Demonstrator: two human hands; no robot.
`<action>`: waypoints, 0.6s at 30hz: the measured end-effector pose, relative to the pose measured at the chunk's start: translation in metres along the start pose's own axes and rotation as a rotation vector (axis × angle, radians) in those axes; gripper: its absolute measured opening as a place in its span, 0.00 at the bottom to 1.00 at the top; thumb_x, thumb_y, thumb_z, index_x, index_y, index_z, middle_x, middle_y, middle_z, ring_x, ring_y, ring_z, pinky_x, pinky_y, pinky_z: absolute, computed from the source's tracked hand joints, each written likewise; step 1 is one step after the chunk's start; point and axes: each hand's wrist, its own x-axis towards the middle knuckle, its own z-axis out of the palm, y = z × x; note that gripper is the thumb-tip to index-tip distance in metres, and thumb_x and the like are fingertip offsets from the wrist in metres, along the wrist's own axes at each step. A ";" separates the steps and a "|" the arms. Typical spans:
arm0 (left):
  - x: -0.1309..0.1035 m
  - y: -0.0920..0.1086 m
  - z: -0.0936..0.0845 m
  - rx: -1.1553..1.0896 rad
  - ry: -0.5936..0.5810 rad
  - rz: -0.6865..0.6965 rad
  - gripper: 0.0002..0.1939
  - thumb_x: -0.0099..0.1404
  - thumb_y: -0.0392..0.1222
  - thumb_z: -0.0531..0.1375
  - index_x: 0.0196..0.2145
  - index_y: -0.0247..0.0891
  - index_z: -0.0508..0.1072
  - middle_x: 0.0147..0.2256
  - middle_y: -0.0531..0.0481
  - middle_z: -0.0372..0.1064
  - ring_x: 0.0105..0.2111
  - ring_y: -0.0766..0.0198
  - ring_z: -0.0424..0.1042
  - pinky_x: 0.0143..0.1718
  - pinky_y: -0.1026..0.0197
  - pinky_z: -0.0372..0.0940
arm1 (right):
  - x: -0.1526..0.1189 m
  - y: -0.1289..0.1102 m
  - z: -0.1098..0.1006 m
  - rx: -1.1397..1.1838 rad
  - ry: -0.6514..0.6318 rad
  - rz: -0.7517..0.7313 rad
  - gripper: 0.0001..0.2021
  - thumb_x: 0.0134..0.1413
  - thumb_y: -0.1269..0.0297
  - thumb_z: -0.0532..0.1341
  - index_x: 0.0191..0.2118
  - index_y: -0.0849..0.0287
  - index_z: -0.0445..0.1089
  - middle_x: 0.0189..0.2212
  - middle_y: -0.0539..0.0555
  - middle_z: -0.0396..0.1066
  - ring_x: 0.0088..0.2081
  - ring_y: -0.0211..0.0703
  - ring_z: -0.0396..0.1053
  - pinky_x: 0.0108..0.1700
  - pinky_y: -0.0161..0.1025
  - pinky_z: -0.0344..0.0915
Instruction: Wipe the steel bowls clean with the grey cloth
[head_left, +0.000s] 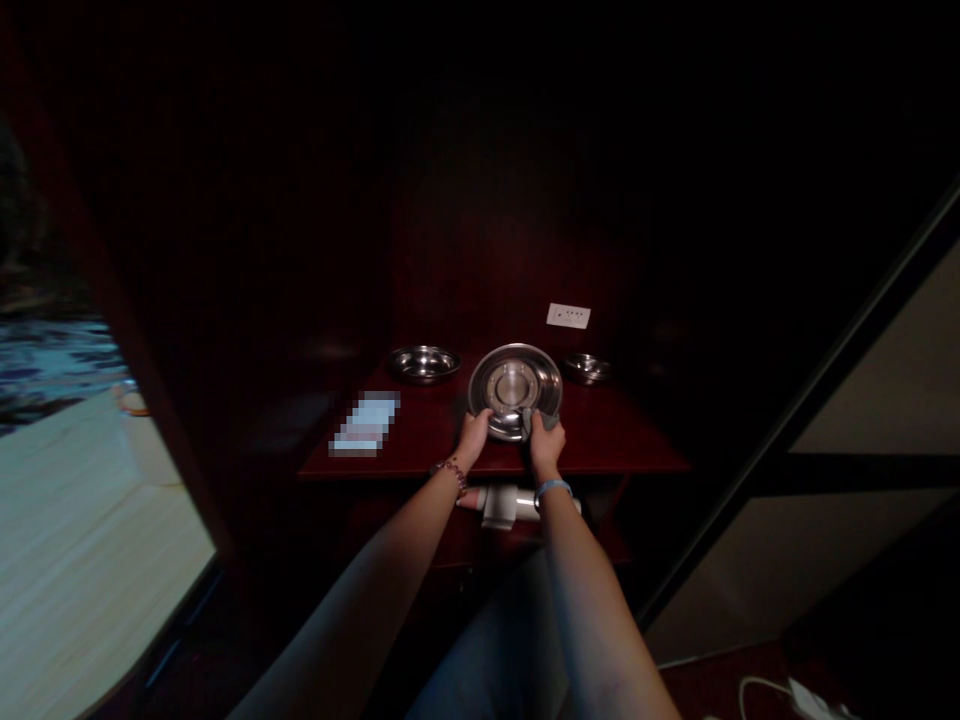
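Observation:
A round, shiny metal plate (513, 384) is held up above the red shelf, tilted so that its broad ringed face shows. My left hand (474, 438) grips its lower left rim, thumb over the edge. At the lower right rim, my right hand (547, 443) is closed on a grey cloth (528, 422) pressed against the plate. Behind it to the left, a shallow metal bowl (424, 366) rests on the shelf. To the right are smaller metal dishes (588, 369), seemingly stacked. The fingers beneath the plate are hidden.
The dark red shelf (420, 455) has a blurred-out pale flat item (365, 424) at its left. A white socket (568, 316) is on the back wall. Below lies a white hairdryer-like object (502, 503). A pale table (82, 540) stands left; a white cable (757, 682) lies at lower right.

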 end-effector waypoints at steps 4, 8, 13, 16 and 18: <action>0.000 -0.002 -0.002 -0.040 -0.012 0.008 0.09 0.58 0.39 0.61 0.35 0.34 0.77 0.36 0.45 0.80 0.44 0.57 0.77 0.53 0.56 0.67 | -0.003 -0.001 0.000 0.018 -0.049 -0.001 0.21 0.49 0.51 0.63 0.40 0.64 0.77 0.40 0.65 0.79 0.42 0.53 0.77 0.44 0.40 0.68; 0.001 -0.005 -0.006 -0.070 -0.035 0.023 0.12 0.60 0.41 0.62 0.40 0.34 0.77 0.42 0.44 0.79 0.48 0.58 0.75 0.55 0.57 0.65 | -0.003 0.001 0.002 0.059 -0.079 0.020 0.20 0.47 0.50 0.64 0.38 0.63 0.77 0.39 0.63 0.80 0.41 0.53 0.77 0.42 0.39 0.68; 0.001 -0.007 -0.009 -0.081 -0.024 0.000 0.16 0.57 0.44 0.64 0.42 0.33 0.77 0.42 0.43 0.79 0.47 0.56 0.76 0.55 0.55 0.65 | 0.003 -0.001 -0.002 0.177 -0.260 0.112 0.20 0.47 0.50 0.64 0.38 0.63 0.77 0.37 0.59 0.80 0.39 0.49 0.76 0.39 0.38 0.68; 0.005 -0.009 -0.012 -0.079 0.054 -0.018 0.18 0.57 0.47 0.64 0.41 0.32 0.77 0.39 0.42 0.79 0.45 0.54 0.77 0.53 0.54 0.66 | 0.012 -0.006 -0.011 0.223 -0.523 0.219 0.21 0.48 0.49 0.63 0.38 0.63 0.76 0.33 0.56 0.79 0.32 0.45 0.74 0.31 0.37 0.68; 0.007 -0.010 -0.015 -0.056 0.095 -0.026 0.19 0.57 0.50 0.64 0.41 0.32 0.77 0.37 0.42 0.79 0.44 0.53 0.77 0.52 0.53 0.67 | 0.021 -0.008 -0.016 0.209 -0.698 0.267 0.22 0.49 0.47 0.63 0.38 0.62 0.76 0.31 0.54 0.78 0.28 0.44 0.73 0.27 0.36 0.67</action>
